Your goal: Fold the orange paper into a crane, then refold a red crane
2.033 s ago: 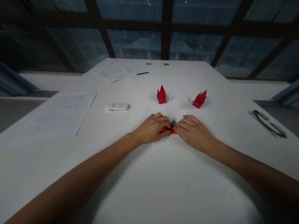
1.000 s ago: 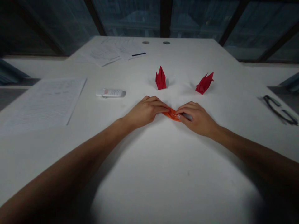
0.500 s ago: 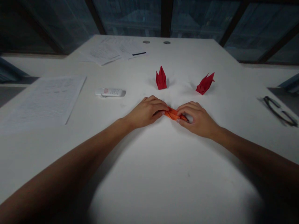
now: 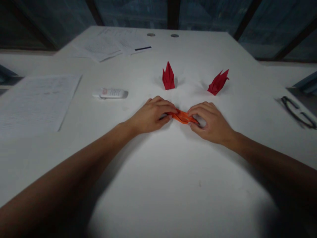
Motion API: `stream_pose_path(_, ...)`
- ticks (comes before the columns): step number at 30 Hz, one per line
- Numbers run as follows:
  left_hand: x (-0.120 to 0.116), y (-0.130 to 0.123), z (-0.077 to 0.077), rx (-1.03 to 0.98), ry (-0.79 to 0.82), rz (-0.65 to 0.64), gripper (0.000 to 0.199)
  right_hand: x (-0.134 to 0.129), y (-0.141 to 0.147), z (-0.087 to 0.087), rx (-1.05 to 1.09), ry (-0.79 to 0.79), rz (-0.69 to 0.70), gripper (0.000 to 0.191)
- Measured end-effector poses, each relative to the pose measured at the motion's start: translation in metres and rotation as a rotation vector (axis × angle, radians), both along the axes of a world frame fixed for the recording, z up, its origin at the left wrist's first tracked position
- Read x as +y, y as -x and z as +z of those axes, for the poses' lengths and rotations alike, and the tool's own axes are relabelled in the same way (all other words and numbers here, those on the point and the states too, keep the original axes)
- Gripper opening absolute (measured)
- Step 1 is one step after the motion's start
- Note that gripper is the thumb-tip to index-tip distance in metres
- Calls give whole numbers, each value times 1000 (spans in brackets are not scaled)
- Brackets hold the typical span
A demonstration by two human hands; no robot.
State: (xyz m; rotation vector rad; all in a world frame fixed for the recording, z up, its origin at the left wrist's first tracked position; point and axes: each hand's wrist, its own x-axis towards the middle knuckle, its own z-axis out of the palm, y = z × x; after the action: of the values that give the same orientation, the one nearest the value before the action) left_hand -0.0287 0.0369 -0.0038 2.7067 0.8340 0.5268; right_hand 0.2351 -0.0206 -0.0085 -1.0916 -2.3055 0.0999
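Note:
Between my hands is a narrow piece of folded orange paper, low over the white table. My left hand pinches its left end between thumb and fingers. On the right end, my right hand grips in the same way, thumb nearest me. The fingers hide both ends of the paper, and a gap shows between its layers in the middle. Beyond my hands stand two red origami figures: one upright straight ahead, and another tilted to the right.
Left of my hands lies a white device with printed labels. Printed sheets rest on the left, with more papers and a dark strip farther back. Black-framed glasses lie at the right edge. Two round discs sit near the far edge.
The view has shifted slightly, so the table things sit a little higher in the picture. The orange paper's layers look more spread in the middle; both hands still hold it.

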Motion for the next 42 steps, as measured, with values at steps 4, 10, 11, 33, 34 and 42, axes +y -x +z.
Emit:
stream_pose_path(4, -1, 0, 3, 7, 10, 13, 32, 1, 0, -1, -24, -14, 13, 9)
stream_pose_path(10, -1, 1, 5, 5, -1, -5, 20, 0, -1, -1, -25, -33, 30, 7)
stream_pose_path(11, -1, 1, 5, 4, -3, -16, 19, -1, 0, -1, -21, -30, 37, 7)
stream_pose_path(33, -4, 6, 5, -14, 62, 9, 11, -7, -2, 6, 26, 141, -9, 11)
stream_pose_path(34, -4, 6, 5, -19, 69, 11, 11, -8, -2, 6, 21, 134, -6, 9)
stream_pose_path(42, -4, 7, 3, -39, 78, 29, 10, -12, -4, 5, -71, 44, 38, 9)
